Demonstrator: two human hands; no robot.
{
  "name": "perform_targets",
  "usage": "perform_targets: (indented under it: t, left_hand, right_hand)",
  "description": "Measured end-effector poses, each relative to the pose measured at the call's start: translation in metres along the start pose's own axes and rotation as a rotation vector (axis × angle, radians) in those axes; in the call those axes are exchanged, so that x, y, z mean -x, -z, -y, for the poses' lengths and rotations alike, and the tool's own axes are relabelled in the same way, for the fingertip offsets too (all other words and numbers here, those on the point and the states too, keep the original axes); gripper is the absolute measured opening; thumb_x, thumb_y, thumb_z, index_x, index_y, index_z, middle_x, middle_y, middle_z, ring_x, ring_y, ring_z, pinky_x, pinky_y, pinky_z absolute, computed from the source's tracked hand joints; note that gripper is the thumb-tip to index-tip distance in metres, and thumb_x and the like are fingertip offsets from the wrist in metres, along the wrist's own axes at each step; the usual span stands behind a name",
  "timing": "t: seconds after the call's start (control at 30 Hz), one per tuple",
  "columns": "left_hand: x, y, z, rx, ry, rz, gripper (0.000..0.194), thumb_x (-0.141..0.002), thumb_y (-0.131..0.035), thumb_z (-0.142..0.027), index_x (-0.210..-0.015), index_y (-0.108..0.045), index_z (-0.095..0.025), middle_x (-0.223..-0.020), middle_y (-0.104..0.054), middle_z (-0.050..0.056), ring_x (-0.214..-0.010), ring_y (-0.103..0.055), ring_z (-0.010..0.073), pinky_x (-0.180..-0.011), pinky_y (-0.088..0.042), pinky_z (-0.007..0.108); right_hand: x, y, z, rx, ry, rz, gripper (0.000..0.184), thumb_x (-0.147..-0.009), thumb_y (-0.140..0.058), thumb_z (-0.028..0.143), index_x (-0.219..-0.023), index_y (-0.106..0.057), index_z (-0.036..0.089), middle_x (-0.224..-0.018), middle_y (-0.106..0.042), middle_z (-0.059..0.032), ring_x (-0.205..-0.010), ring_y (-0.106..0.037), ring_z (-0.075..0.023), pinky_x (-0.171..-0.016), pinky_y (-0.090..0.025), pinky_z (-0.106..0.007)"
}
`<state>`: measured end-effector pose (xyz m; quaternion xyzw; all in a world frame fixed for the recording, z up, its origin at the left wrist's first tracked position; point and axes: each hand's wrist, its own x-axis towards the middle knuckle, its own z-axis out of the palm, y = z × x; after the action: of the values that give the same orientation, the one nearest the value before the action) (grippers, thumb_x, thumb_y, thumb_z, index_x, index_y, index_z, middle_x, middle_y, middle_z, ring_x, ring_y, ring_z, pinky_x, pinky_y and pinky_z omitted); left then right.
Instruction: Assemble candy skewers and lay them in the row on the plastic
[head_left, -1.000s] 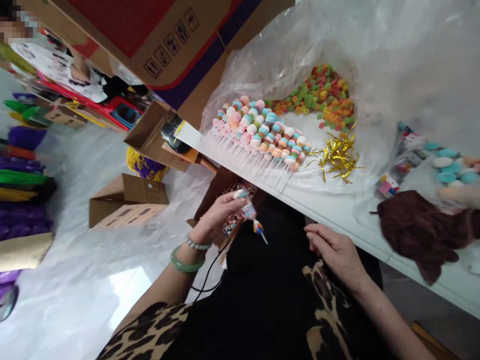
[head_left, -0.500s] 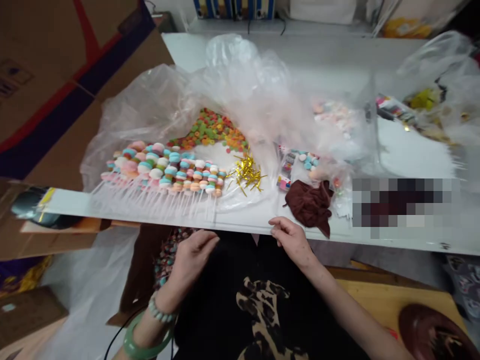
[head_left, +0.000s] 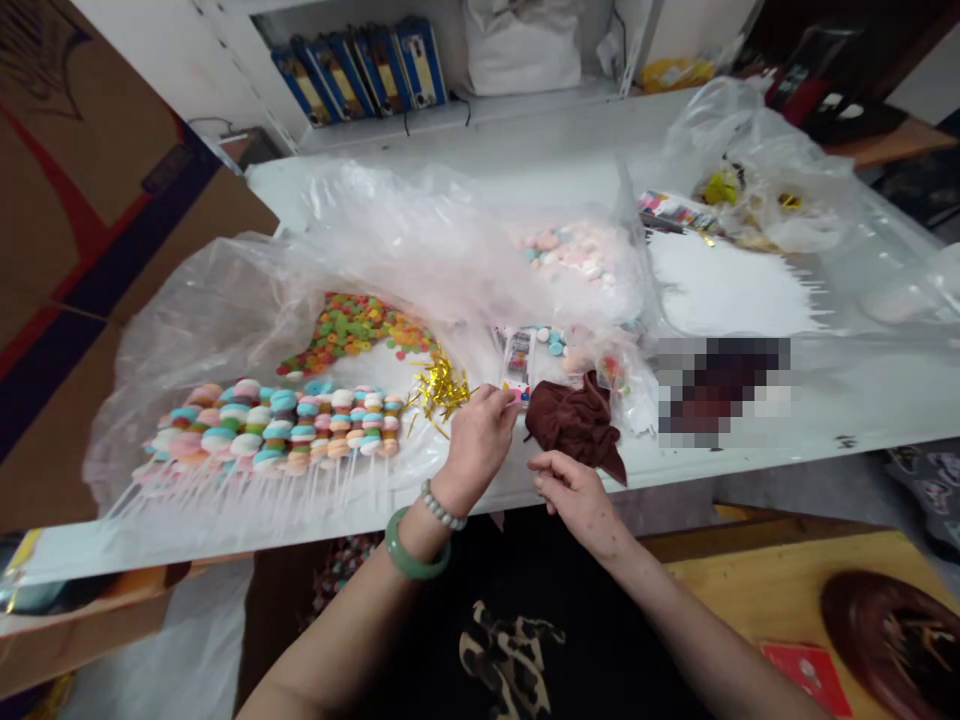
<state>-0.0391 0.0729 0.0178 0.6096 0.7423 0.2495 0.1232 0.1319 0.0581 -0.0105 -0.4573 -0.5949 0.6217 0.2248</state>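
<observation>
My left hand (head_left: 480, 445) reaches onto the table, thumb and fingers closed together at the lower end of a stack of small printed plastic wrappers (head_left: 519, 352). My right hand (head_left: 574, 500) hovers at the table's front edge, fingers loosely bent and slightly apart, with nothing visible in it. Just beyond it lies a crumpled brown cloth (head_left: 574, 420). Left of my left hand is a heap of gold twist ties (head_left: 439, 388). Further left, several candy skewers (head_left: 277, 430) with pastel marshmallows lie in a row, their white sticks toward me.
Ring gummies (head_left: 352, 325) and pale marshmallows (head_left: 581, 255) lie in large clear plastic bags. White sticks (head_left: 735, 285) are spread at the right. A big cardboard box (head_left: 127, 230) stands at the left. A yellow wooden stool (head_left: 735, 590) is below right.
My left hand has moved forward and right, from the table edge to the printed wrappers. My right hand keeps nearly the same pose. The view has shifted to the right.
</observation>
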Motion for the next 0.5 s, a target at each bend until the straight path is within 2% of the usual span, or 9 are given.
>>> perform_targets:
  t: [0.13, 0.23, 0.3, 0.37, 0.5]
  left_hand:
    - [-0.051, -0.008, -0.010, -0.270, 0.192, -0.008, 0.039, -0.094, -0.045, -0.048, -0.098, -0.068, -0.017, -0.100, -0.066, 0.015, -0.090, -0.064, 0.0284, -0.075, -0.043, 0.036]
    - [-0.075, -0.017, -0.009, -0.370, 0.271, 0.049, 0.051, -0.089, -0.050, -0.057, -0.109, -0.064, -0.012, -0.108, -0.064, 0.021, -0.095, -0.064, 0.0327, -0.076, -0.043, 0.038]
    - [-0.084, -0.023, -0.004, -0.381, 0.308, 0.091, 0.051, -0.086, -0.055, -0.056, -0.109, -0.064, -0.011, -0.108, -0.066, 0.022, -0.095, -0.065, 0.0333, -0.076, -0.043, 0.038]
    - [-0.088, -0.028, 0.002, -0.342, 0.363, 0.119, 0.043, -0.085, -0.056, -0.054, -0.098, -0.067, -0.014, -0.101, -0.069, 0.019, -0.093, -0.065, 0.0324, -0.074, -0.041, 0.037]
    - [-0.088, -0.030, 0.010, -0.251, 0.443, 0.069, 0.034, -0.085, -0.054, -0.049, -0.081, -0.069, -0.019, -0.086, -0.073, 0.014, -0.085, -0.066, 0.0289, -0.069, -0.038, 0.034]
  right_hand:
    - [0.000, 0.002, -0.001, 0.003, 0.036, -0.001, 0.017, -0.076, -0.053, 0.023, -0.085, -0.067, 0.020, -0.062, -0.056, 0.0036, -0.050, -0.049, -0.0099, -0.050, -0.039, -0.022]
    - [-0.001, 0.004, -0.003, -0.006, 0.052, 0.004, 0.016, -0.076, -0.054, 0.021, -0.083, -0.068, 0.020, -0.062, -0.057, 0.0030, -0.052, -0.050, -0.0103, -0.051, -0.039, -0.022]
    - [-0.001, 0.006, -0.003, -0.018, 0.053, 0.003, 0.016, -0.076, -0.053, 0.021, -0.082, -0.068, 0.020, -0.062, -0.058, 0.0030, -0.053, -0.051, -0.0104, -0.052, -0.039, -0.021]
    - [-0.002, 0.009, -0.004, -0.026, 0.053, 0.002, 0.015, -0.077, -0.054, 0.021, -0.081, -0.068, 0.020, -0.063, -0.058, 0.0031, -0.053, -0.051, -0.0104, -0.052, -0.039, -0.021]
    - [-0.003, 0.013, -0.005, -0.049, 0.058, 0.007, 0.013, -0.077, -0.054, 0.022, -0.080, -0.067, 0.020, -0.064, -0.059, 0.0030, -0.055, -0.052, -0.0107, -0.054, -0.040, -0.022]
